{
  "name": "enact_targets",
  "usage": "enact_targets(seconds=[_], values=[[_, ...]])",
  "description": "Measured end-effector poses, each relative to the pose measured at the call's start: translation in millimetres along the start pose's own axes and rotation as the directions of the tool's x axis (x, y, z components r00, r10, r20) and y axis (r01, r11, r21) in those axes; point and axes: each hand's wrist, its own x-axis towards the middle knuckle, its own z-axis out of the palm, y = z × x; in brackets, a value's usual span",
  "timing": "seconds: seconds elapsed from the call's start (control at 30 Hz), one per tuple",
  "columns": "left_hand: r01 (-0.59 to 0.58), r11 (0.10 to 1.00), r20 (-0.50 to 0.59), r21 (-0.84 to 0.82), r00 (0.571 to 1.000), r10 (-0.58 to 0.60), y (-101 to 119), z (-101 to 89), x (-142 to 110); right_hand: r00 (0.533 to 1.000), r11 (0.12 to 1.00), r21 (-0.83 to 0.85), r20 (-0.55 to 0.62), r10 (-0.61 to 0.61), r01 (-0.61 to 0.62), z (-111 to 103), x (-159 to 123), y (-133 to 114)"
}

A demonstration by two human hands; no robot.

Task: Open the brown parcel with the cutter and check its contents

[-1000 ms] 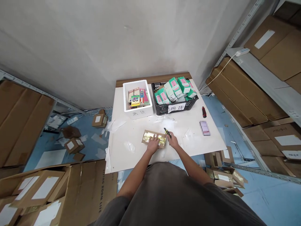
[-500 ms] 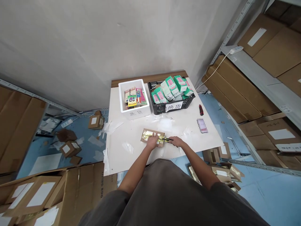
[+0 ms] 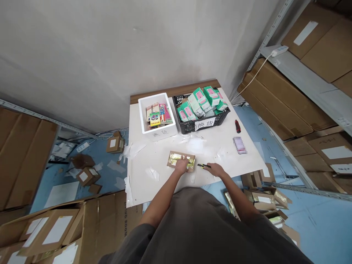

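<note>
Left hand (image 3: 181, 165) laid on a taped box (image 3: 173, 157), right hand (image 3: 216, 169) closed round a knife (image 3: 204, 166)

Seen from the head camera, the left fingers lie loosely extended across the box's top, not wrapped round it. Right fingers are folded about the knife's handle, the blade pointing at the box's right end, just apart from it.

The box lies flat near the front edge of the worktop (image 3: 145, 192), about midway along. Slitting the tape looks like the step in hand; whether it is parted is too small to tell. Another cut would call for a steady left hand, clear of the blade.

Along the back edge, a white foam box (image 3: 165, 135) holds books (image 3: 155, 118). Beside it, towards the back right corner, a black crate (image 3: 187, 128) is heaped with green-and-pink cartons (image 3: 200, 96). Beyond the front left corner, a big carton (image 3: 107, 216) holds smaller boxes (image 3: 45, 244) with white labels.
</note>
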Motion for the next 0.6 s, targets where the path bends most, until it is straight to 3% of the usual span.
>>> enact_targets(seconds=[0.17, 0.3, 0.43, 0.6], values=[[-0.002, 1.0, 0.013, 0.022, 1.0, 0.002, 0.4, -0.4, 0.1, 0.999, 0.986, -0.166, 0.035, -0.029, 0.034, -21.7, 30.8, -28.5], [0.0, 1.0, 0.007, 0.027, 1.0, 0.0, 2.3, -3.1, -1.8, 0.986, 0.943, -0.306, 0.141, -0.093, 0.132, -36.7, 56.7, -52.1], [0.045, 0.999, 0.012, -0.003, 0.999, -0.045, 4.3, -3.9, -2.5, 0.965, 0.88, -0.41, 0.197, -0.171, 0.24, -47.4, 65.8, -51.9], [0.057, 0.998, 0.021, 0.005, 0.998, -0.057, 6.0, -4.8, 0.0, 0.958, 0.883, -0.396, 0.236, -0.165, 0.25, -51.1, 65.8, -43.6]])
